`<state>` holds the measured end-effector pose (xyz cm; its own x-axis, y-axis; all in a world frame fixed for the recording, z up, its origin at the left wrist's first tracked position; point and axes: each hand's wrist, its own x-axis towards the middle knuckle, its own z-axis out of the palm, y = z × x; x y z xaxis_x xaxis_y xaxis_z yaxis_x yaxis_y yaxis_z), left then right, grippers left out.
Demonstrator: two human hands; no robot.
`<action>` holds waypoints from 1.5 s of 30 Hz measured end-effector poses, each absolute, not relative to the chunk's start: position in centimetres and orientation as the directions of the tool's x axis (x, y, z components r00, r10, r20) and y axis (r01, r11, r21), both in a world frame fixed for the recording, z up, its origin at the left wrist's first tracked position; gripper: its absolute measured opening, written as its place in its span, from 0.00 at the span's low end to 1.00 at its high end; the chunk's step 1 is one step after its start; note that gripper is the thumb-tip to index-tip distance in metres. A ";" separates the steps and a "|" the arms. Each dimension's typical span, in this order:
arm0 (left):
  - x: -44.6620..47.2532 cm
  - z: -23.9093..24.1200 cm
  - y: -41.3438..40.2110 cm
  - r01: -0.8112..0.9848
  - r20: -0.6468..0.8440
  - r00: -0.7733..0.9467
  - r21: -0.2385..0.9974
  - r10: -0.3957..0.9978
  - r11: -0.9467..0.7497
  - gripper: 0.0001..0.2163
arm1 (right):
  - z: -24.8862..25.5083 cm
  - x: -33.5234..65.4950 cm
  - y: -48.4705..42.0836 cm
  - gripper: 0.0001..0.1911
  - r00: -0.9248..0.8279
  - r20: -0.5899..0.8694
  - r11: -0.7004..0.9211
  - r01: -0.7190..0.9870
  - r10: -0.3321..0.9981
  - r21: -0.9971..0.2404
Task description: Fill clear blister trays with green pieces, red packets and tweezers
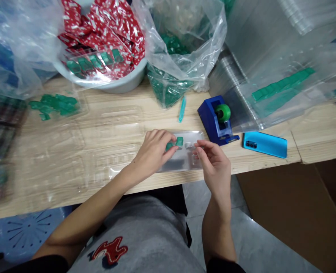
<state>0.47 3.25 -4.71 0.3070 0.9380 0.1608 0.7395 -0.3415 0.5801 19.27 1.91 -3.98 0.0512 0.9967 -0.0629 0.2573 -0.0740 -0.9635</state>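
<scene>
Left hand (156, 148) curved over a clear, rectangular plastic tray (182, 163) at the front of the pale wooden bench (164, 121); a small translucent green plastic piece (169, 145) shows between thumb and fingers (gripped or merely lying there, one cannot tell). A second green piece (179, 141) sits just beside, within the tray. Right hand (215, 161), thumb and forefinger nearly meeting above the tray's right end; any hold is indistinct. A dark-blue tape dispenser (209, 119) crowds the right hand, a bright-blue phone (273, 145) beyond it. Behind the tray: a slender turquoise plastic stick (182, 109).
</scene>
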 end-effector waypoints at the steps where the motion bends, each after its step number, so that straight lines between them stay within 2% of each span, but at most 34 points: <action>1: 0.5 -4.6 3.3 0.733 0.154 0.321 0.584 0.934 -0.348 0.05 | -4.0 19.2 2.0 0.09 0.027 -0.045 -0.051 0.298 0.999 -0.953; 7: 0.2 -3.9 3.5 0.703 0.155 0.389 0.586 0.908 -0.402 0.05 | -4.3 18.8 2.5 0.14 -0.074 0.056 0.084 0.459 0.996 -0.884; 11: 0.1 -3.7 4.7 0.692 0.202 0.316 0.619 0.927 -0.371 0.09 | -4.3 18.9 2.6 0.14 -0.054 0.053 0.071 0.436 0.997 -0.897; 14: 0.6 -4.0 5.7 0.725 0.192 0.370 0.552 0.909 -0.412 0.10 | -4.2 19.1 2.3 0.12 -0.004 0.044 0.042 0.389 0.999 -0.920; 18: 1.0 -4.2 6.3 0.753 0.192 0.429 0.464 0.883 -0.467 0.06 | -4.1 19.3 2.1 0.09 0.044 0.068 0.045 0.398 0.997 -0.916; 24: 0.4 -4.1 5.3 0.645 0.301 0.485 0.510 0.821 -0.569 0.05 | -4.4 19.6 2.0 0.08 0.033 0.096 0.074 0.407 0.995 -0.910; 26: 0.4 -4.1 4.8 0.642 0.358 0.489 0.470 0.796 -0.606 0.05 | -4.5 19.6 2.0 0.08 0.032 0.102 0.080 0.406 0.994 -0.911; 31: 0.9 -4.4 4.2 0.651 0.468 0.560 0.261 0.683 -0.713 0.08 | -4.4 19.7 1.9 0.08 0.028 0.085 0.066 0.412 0.996 -0.909; 33: 0.9 -4.6 4.1 0.653 0.467 0.549 0.277 0.693 -0.705 0.09 | -4.4 19.7 1.9 0.08 0.027 0.085 0.067 0.408 0.996 -0.911; 37: 0.6 -5.0 4.3 0.640 0.413 0.494 0.422 0.765 -0.642 0.09 | -4.5 19.8 1.9 0.08 0.034 0.078 0.058 0.397 0.996 -0.916; 42: 0.9 -5.1 4.3 0.627 0.504 0.509 0.338 0.698 -0.702 0.06 | -4.5 19.7 1.8 0.08 0.031 0.093 0.072 0.414 0.995 -0.907; 45: 1.3 -4.9 4.2 0.585 0.511 0.527 0.361 0.679 -0.726 0.08 | -4.5 19.7 1.9 0.08 0.025 0.112 0.091 0.417 0.993 -0.905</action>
<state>1.29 4.21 -4.87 0.5274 0.6791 0.5107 0.5853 -0.7260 0.3610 19.72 1.87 -4.52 0.0252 0.9934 0.1118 0.4165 0.0912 -0.9046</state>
